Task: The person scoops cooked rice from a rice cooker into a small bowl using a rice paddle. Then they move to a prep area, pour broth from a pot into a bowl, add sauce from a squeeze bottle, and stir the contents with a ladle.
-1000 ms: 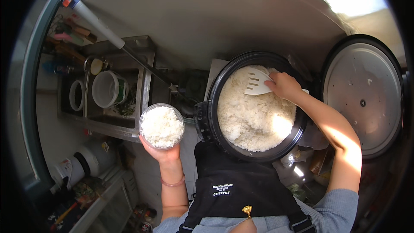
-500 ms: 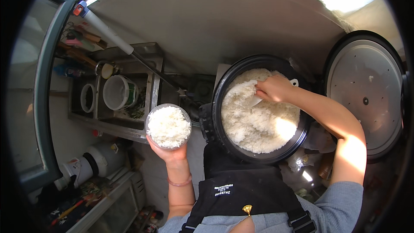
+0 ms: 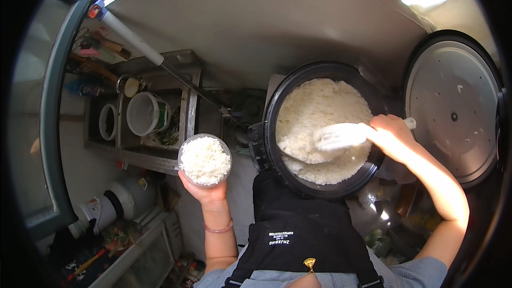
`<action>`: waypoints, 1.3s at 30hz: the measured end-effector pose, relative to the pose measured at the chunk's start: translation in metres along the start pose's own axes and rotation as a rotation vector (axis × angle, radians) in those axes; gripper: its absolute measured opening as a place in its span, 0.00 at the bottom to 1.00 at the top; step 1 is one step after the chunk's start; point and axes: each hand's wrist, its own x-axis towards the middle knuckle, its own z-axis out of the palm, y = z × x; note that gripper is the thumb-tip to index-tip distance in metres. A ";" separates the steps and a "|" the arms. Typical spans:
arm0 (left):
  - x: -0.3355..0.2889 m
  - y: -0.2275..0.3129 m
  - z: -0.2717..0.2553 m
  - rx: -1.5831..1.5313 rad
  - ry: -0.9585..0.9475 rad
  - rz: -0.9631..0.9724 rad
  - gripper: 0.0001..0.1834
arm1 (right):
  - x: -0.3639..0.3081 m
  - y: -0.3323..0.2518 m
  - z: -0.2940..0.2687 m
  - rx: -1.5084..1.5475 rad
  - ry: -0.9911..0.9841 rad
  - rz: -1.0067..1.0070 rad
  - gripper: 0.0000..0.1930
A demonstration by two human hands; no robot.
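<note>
Head view: the white paddle [image 3: 342, 136] points left, long axis nearly crosswise.

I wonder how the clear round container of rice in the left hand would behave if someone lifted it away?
The clear container may flex slightly, since its wall looks thin. It is probably weighty for its size, being full of rice. Tilted, it would likely spill, as the rice reaches about the rim.
</note>
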 end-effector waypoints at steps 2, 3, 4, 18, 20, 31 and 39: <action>0.005 -0.002 0.003 -0.001 0.005 -0.017 0.27 | -0.006 -0.007 -0.004 0.096 0.027 0.277 0.06; 0.007 -0.002 0.005 0.000 -0.006 -0.022 0.27 | -0.001 -0.008 -0.012 0.376 -0.109 0.551 0.08; 0.009 -0.003 0.005 0.000 -0.015 -0.027 0.27 | 0.008 -0.008 -0.023 0.657 -0.249 0.823 0.09; 0.028 -0.015 0.008 0.011 0.068 0.039 0.28 | 0.121 0.051 0.069 1.125 -0.735 0.881 0.13; 0.032 -0.019 0.013 0.019 0.060 0.022 0.28 | 0.125 0.049 0.057 0.928 -0.736 0.735 0.14; 0.002 0.002 0.025 0.009 -0.010 0.015 0.28 | 0.087 -0.041 0.026 -0.102 -0.354 -0.118 0.19; 0.005 0.010 0.000 0.049 -0.003 0.029 0.28 | -0.017 -0.076 -0.006 0.222 -0.336 0.274 0.21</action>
